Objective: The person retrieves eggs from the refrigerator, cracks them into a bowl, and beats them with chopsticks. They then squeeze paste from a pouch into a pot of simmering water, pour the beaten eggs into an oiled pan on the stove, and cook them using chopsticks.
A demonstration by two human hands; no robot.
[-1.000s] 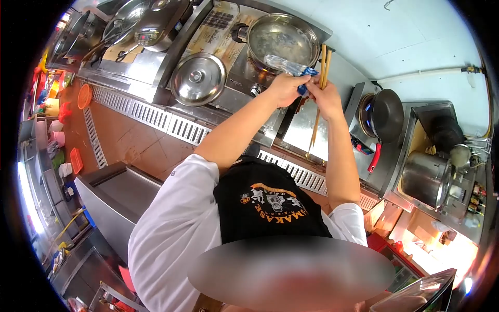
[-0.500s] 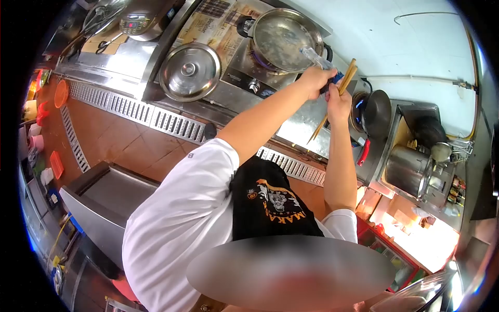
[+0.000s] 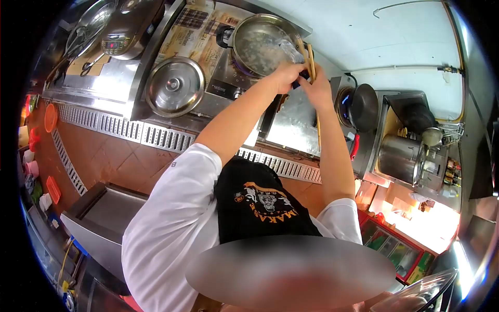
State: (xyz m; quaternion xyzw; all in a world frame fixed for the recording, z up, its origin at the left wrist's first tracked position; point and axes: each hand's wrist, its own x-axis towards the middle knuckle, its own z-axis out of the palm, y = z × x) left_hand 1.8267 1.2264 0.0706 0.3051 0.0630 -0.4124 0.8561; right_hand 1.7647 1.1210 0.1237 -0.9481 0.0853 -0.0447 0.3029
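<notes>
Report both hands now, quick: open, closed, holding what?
Left hand: closed on the plastic bag.
Right hand: closed, holding the chopsticks; whether it also grips the bag cannot be told.

A clear, apparently plastic packet (image 3: 289,51) tilts over the metal pot (image 3: 260,22), long wooden chopsticks (image 3: 311,62) just beside it.

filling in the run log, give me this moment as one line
left hand: holds bag | right hand: holds chopsticks | bag: over pot | lid: off
</notes>
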